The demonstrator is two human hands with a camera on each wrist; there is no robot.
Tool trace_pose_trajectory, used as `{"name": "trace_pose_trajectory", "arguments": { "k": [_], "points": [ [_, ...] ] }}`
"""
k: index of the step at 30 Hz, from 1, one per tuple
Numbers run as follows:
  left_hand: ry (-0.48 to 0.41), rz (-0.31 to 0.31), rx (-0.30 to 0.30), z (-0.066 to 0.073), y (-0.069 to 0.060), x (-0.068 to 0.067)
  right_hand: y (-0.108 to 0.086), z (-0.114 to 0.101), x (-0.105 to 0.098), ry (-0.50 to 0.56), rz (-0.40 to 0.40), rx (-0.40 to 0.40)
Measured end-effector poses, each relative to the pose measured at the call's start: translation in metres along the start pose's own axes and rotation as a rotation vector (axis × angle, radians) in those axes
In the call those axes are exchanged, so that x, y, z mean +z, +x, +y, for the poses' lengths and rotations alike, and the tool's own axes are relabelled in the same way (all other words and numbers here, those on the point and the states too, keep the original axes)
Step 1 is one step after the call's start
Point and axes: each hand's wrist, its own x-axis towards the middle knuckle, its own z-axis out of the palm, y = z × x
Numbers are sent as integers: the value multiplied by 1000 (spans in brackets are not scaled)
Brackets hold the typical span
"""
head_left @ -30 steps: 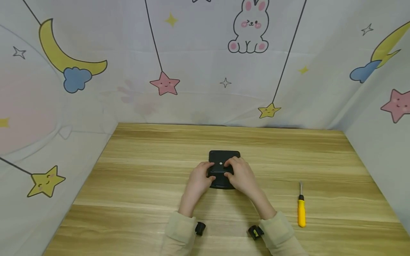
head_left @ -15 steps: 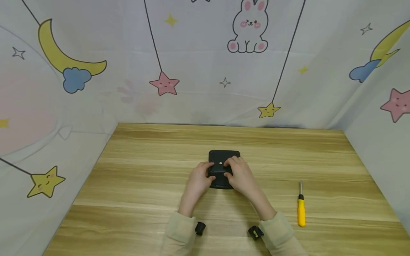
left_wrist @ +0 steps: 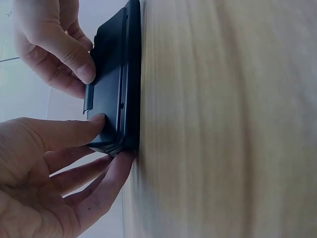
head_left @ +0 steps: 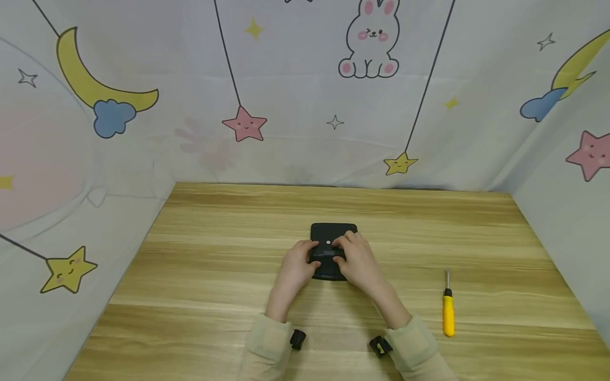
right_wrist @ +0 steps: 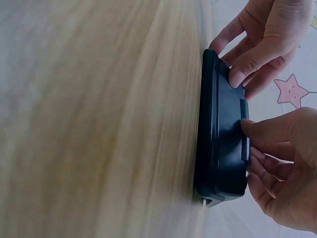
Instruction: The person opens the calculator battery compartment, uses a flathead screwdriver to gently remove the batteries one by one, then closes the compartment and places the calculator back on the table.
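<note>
A black plastic case point(head_left: 329, 271), roughly rectangular with rounded corners, lies on the wooden table between my hands. A small white round spot point(head_left: 328, 242) shows on its upper half. My left hand point(head_left: 296, 264) grips its left side, thumb on the near face and fingers around the edge in the left wrist view. On the other side, my right hand point(head_left: 359, 262) pinches a raised ridge point(right_wrist: 245, 106) across the case, with the thumb on the near side and fingers beyond. What the right fingertips touch behind the ridge is hidden in the right wrist view.
A screwdriver point(head_left: 448, 315) with a yellow handle lies to the right, its tip pointing away from me. Black wrist pieces point(head_left: 297, 339) sit by both cuffs. A printed white curtain point(head_left: 295, 153) borders the table at the back and sides.
Both hands stay in nearly the same place on the case. A lighter grey patch now shows along the ridge between them. The screwdriver has not moved.
</note>
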Motion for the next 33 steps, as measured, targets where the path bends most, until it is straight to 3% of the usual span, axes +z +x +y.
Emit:
{"name": "trace_pose_trajectory", "arguments": {
  "k": [23,33],
  "points": [
    [9,2,19,0,1,-1,3,-2,-4,-43,115,0],
    [-10,4,-1,2,0,-1,0,1,-16,-22,59,38]
  ]
}}
